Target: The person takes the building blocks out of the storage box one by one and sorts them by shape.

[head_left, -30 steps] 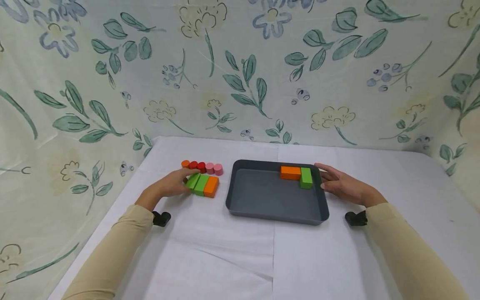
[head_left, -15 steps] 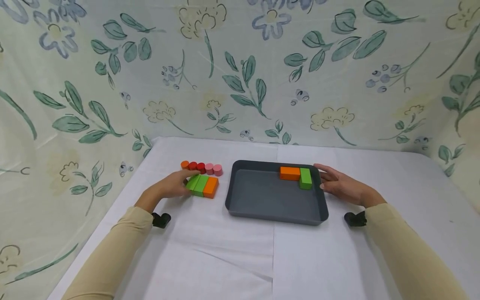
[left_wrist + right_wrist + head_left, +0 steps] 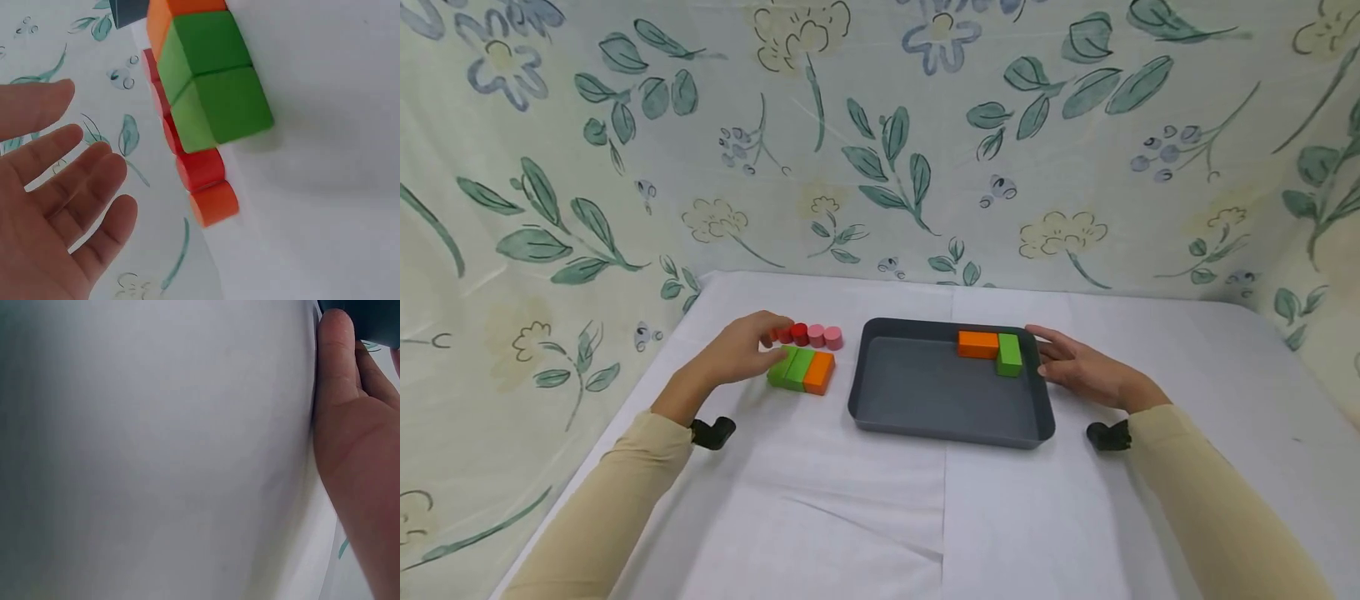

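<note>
My left hand (image 3: pixel 741 350) hovers over the left end of a row of blocks, fingers relaxed and apart, holding nothing. Two green blocks (image 3: pixel 799 368) and an orange block (image 3: pixel 819 373) stand side by side there. Behind them is a line of small cylinders: an orange cylinder (image 3: pixel 215 204), red ones (image 3: pixel 799 335) and pink ones (image 3: pixel 832 338). In the head view the left fingers hide the orange cylinder. My right hand (image 3: pixel 1090 372) rests against the right wall of a dark grey tray (image 3: pixel 925 396), fingers extended.
Inside the tray, an orange block (image 3: pixel 977 345) and a green block (image 3: pixel 1009 356) meet at the far right corner. A white cloth (image 3: pixel 865 517) covers the table. A floral curtain (image 3: pixel 880 150) hangs behind and at the left.
My left hand has come off the leftmost green block and shifted up and slightly back, towards the cylinders. The blocks stay in place. My right hand keeps its spot at the tray.
</note>
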The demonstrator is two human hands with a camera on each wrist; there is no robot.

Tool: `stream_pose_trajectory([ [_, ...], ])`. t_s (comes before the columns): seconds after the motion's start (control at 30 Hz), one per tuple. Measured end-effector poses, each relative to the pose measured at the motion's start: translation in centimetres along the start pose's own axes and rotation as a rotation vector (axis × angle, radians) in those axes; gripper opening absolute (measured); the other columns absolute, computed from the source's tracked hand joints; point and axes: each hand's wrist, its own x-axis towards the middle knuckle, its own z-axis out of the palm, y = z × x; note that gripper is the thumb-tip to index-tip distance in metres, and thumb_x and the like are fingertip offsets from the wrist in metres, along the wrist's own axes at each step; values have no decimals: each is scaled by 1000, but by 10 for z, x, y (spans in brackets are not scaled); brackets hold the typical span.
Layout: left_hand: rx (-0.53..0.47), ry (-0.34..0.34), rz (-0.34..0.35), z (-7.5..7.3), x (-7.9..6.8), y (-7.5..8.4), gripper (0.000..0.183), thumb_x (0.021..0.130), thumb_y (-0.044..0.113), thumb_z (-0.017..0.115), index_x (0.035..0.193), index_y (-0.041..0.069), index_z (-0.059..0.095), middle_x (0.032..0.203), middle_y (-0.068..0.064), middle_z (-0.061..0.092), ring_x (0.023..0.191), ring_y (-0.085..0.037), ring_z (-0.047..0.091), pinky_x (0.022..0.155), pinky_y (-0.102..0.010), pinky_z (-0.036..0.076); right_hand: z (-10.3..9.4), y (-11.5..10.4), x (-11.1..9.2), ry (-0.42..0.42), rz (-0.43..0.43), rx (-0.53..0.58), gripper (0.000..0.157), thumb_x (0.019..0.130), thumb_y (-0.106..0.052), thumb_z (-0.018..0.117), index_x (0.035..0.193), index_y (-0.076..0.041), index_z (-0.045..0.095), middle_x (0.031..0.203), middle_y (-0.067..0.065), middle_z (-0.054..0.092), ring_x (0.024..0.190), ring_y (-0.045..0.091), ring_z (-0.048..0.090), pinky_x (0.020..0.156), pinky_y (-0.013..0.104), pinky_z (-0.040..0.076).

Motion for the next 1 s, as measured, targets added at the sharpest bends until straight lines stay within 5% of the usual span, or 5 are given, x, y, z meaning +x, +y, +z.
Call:
stream_pose_trajectory([
  [0.3, 66, -32, 127, 2, 29, 76, 35, 95, 20, 63, 128, 11, 65, 120, -7, 68, 103, -23, 63, 91, -38, 57, -1, 0, -3, -4, -18, 9, 88, 95, -18, 57, 160, -25, -1, 168, 19, -2, 153, 45, 8, 122, 61, 10],
  [0.57, 219, -130, 254, 12, 75, 144, 36, 97, 20, 59, 133, 13, 63, 126, -4, 66, 111, -19, 62, 101, -37, 53, 0, 1, -2, -3, -23, 27, 87, 95, -16, 57, 160, -26, 0, 168, 18, -1, 154, 44, 9, 123, 60, 11],
  [0.7, 220, -150, 269, 24, 97, 164, 34, 99, 20, 57, 132, 14, 63, 127, -3, 66, 114, -18, 61, 102, -35, 51, 0, 1, -1, 2, -20, 27, 88, 94, -16, 58, 161, -25, 0, 168, 19, -1, 154, 44, 9, 122, 60, 13],
  [1.0, 166, -159, 261, 53, 129, 182, 35, 99, 20, 56, 132, 14, 63, 127, -1, 67, 112, -16, 62, 101, -31, 52, 0, -1, 1, -13, -12, -15, 86, 96, -19, 55, 160, -26, -2, 168, 18, -2, 153, 45, 9, 122, 61, 12],
])
